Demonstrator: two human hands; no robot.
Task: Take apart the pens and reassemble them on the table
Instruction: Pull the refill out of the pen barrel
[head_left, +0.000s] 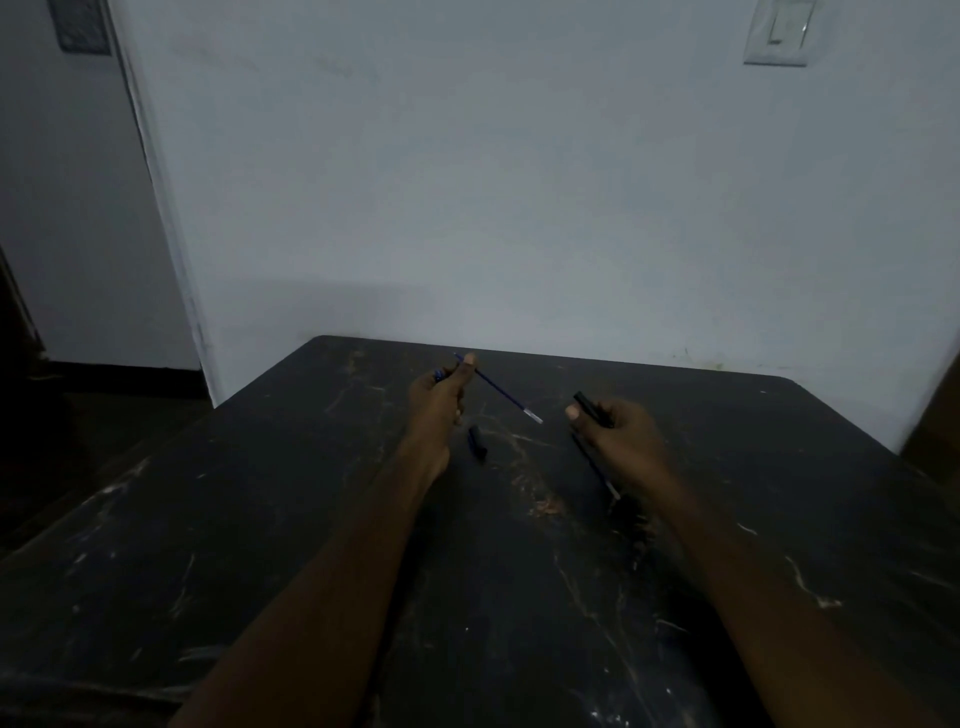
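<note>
My left hand pinches a thin blue ink refill that slants down to the right, its pale tip near the table's middle. A small blue piece shows behind the fingers of that hand. My right hand is closed on a black pen barrel, whose end sticks out up and left. A second dark refill runs below the right hand to a pale tip; whether the hand holds it or it lies on the table I cannot tell. A dark blue cap lies on the table between my hands.
The black, scratched table stands against a white wall. Its far edge is just beyond my hands. A doorway opens at the left, and a light switch is high on the right of the wall.
</note>
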